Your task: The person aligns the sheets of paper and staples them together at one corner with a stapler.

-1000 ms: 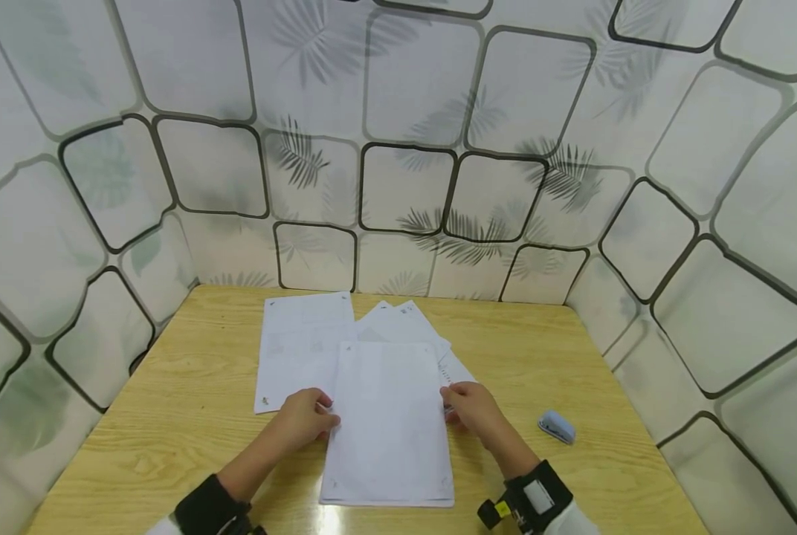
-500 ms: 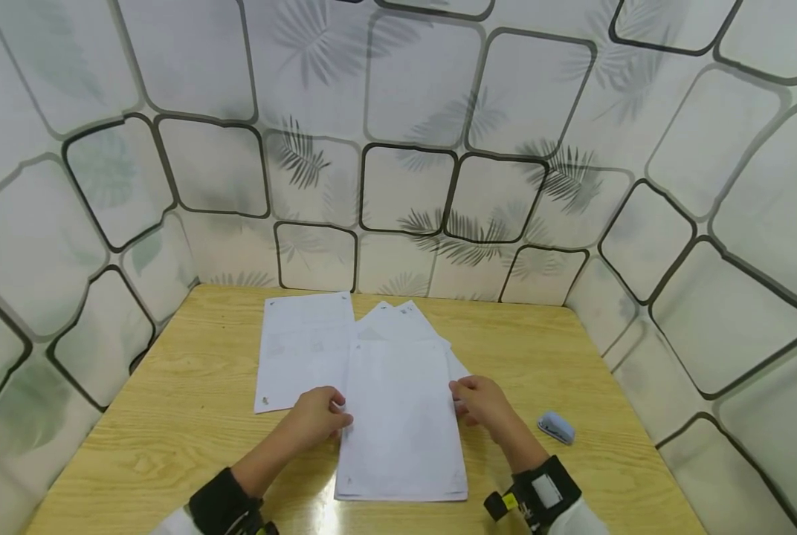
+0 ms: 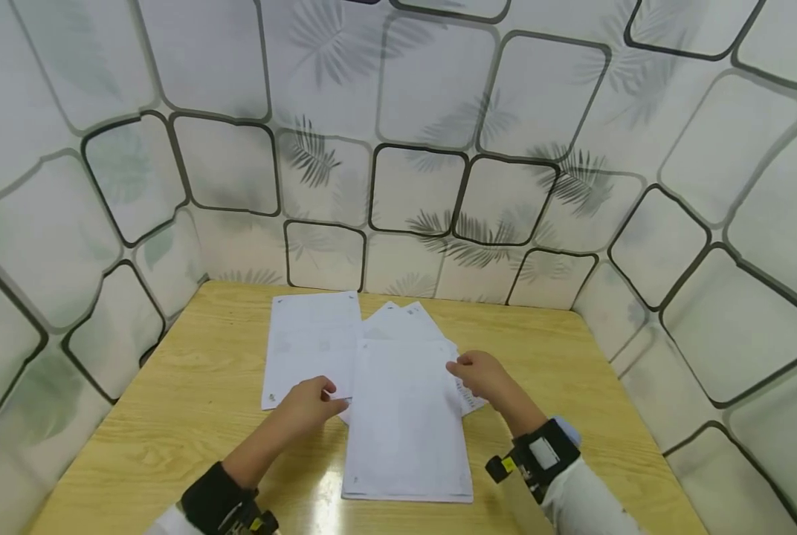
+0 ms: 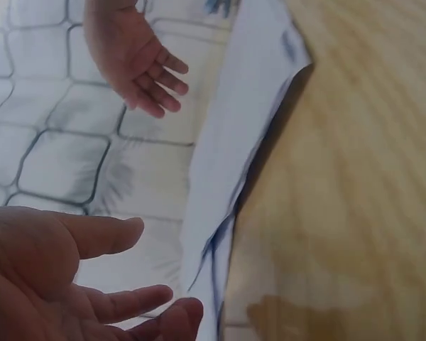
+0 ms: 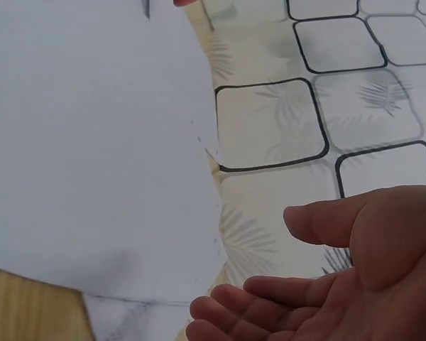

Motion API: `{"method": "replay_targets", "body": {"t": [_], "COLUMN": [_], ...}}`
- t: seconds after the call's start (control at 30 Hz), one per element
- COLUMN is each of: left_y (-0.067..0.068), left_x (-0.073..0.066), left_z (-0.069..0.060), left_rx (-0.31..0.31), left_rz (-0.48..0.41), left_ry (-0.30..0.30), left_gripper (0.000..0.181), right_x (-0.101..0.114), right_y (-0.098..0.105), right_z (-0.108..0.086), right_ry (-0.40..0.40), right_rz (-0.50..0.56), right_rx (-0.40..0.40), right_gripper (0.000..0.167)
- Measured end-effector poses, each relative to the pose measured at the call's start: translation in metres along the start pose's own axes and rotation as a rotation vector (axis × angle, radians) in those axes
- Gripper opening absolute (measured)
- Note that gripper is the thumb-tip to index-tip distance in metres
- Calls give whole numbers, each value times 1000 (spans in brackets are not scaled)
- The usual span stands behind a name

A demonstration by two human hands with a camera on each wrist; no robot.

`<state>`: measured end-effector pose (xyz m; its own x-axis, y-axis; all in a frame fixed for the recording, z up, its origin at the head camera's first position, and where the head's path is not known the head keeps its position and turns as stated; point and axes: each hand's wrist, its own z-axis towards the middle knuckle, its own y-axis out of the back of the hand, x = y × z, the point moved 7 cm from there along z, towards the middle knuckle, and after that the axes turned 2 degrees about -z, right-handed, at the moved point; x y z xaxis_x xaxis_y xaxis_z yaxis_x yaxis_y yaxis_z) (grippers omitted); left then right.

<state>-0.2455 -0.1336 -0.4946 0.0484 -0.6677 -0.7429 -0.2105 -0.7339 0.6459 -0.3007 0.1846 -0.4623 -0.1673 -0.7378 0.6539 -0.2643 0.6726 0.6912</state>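
Note:
A neat stack of white paper sheets [image 3: 408, 423] lies upright on the table in front of me, its edges nearly aligned. My left hand [image 3: 310, 407] is at its left edge, thumb and fingers parted with nothing between them in the left wrist view. Over the stack's upper right edge is my right hand [image 3: 482, 374]. In the right wrist view its thumb stands apart from the loosely bent fingers, which hold nothing. A small light-blue stapler [image 3: 568, 429] is partly hidden behind the right wristband.
Behind the stack, another printed sheet [image 3: 311, 334] lies to the left. Several fanned sheets [image 3: 405, 323] stick out at the back and right, partly under the stack. The wooden table [image 3: 191, 371] meets patterned curtain-like walls [image 3: 412, 186] at back and sides.
The stack slid slightly right between both hands. Both hands have since let go of its edges, and the right hand has risen away. The right wrist now covers part of the stapler.

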Motion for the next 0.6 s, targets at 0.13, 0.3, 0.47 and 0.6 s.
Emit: {"method": "replay_targets", "body": {"t": [0.13,0.3,0.47,0.6], "left_y": [20,45,70,81], "left_x": [6,20,43,59], "left_z": [1,6,11,13], "left_rx": [18,-8,-50,-53], "left_rz": [24,36,7,-36], "left_ry": [40,86,170,244], "left_gripper": [55,67,79,87], "right_x": [31,68,102,125], "right_y": [6,1,-20,-48], "right_z": [14,35,58,81], "right_ry": [30,56,46,56], "right_rz": [31,64,143,236], "right_rx": [19,56,114,115], "right_gripper": [57,52,49,43]}}
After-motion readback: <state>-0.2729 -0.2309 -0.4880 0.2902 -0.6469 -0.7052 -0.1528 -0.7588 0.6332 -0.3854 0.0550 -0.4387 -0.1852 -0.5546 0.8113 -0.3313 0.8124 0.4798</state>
